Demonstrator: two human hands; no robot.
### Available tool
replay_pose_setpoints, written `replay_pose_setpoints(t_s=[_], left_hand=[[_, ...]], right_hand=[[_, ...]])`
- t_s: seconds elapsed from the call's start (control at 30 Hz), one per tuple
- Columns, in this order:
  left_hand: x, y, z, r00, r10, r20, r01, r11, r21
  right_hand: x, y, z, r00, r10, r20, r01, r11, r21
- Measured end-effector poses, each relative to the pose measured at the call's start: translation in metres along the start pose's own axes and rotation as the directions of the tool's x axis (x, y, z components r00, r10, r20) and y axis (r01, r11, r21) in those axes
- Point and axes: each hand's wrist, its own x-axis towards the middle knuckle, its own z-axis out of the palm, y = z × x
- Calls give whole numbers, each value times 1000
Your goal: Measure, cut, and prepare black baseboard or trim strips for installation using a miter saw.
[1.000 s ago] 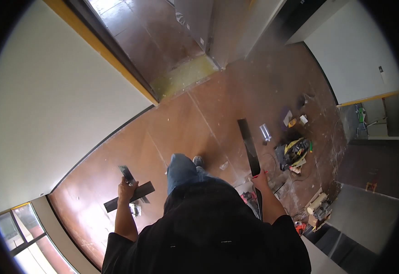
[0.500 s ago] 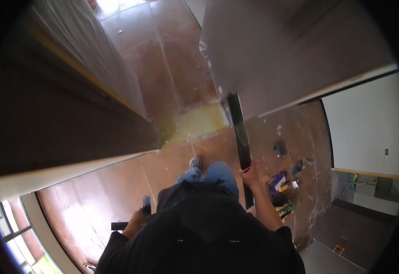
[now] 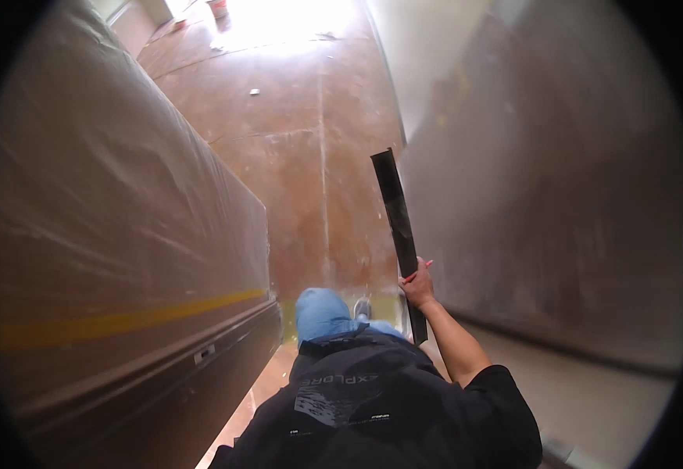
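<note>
My right hand [image 3: 417,288] is closed around a long, narrow black strip [image 3: 395,203], which looks like a length of trim or baseboard. It grips the strip near its lower part, so most of the length slants up and slightly left ahead of me. A thin red pencil or marker [image 3: 429,264] is held across the strip in the same hand. My left hand is outside the picture, and whatever it carries is hidden too.
To my left, clear plastic sheeting [image 3: 162,195] hangs over a wall, with yellow tape [image 3: 138,320] along its lower part. More sheeting [image 3: 545,195] covers the right side close to the strip. The brown floor [image 3: 295,187] carries a small pale scrap [image 3: 255,92] toward bright light.
I have walked forward into the passage between the sheeted walls. My left hand, seen earlier with a dark-and-grey tool, has left the view. The right hand keeps the strip and red pencil.
</note>
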Motion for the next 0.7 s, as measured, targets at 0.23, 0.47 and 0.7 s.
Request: replay_pose_setpoints(t_s=[0.23,0.47,0.7], left_hand=[[112,147,-55,982,-186,-30,176,961,-211],[233,306,-166,948,-316,-25,288,890,-355],[423,507,-336,939,-320,-127,215,833,-511]], right_hand=[[347,-58,58,985,-164,45,167,983,-69],[555,-107,54,996,23,88,-25,1000,15],[783,-116,97,990,144,7,-141,980,-138]])
